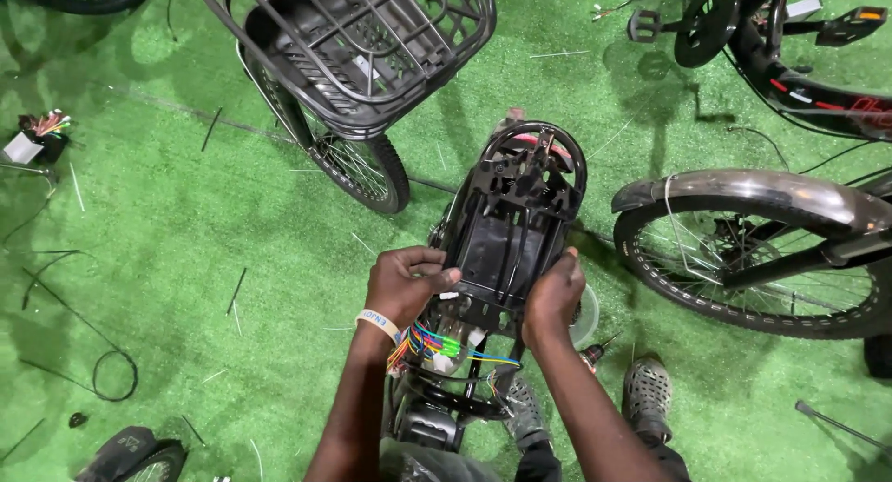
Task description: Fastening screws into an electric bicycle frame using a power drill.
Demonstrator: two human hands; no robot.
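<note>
Black plastic makes up the long rack tray (506, 245) in the middle, and both hands are on it. The left hand (406, 282) grips the near left edge of the tray, its fingers curled shut on the rim. The right hand (555, 293) grips the near right edge, fingers closed on that side, with the thumb up against the tray wall. A pale wristband (378, 322) sits on the left wrist.

Just under the near end of the tray is a bunch of coloured wires (441, 344): red, blue, green, yellow and orange. They hang over the dark bike frame (437, 417) below the tray. At the far end of the tray there is a rounded black hoop (536, 138).

To the left of the tray stands a bike wheel (367, 171) with a big black wire basket (367, 50) over it. To the right of the tray is another wheel (743, 259) with a shiny dark mudguard (771, 189) on top. Near the right hand, below the tray, are two grey shoes (648, 396) with holes. Everything sits on a green grass mat (186, 222), with thin black cables (102, 370) lying far to the left of the tray.
</note>
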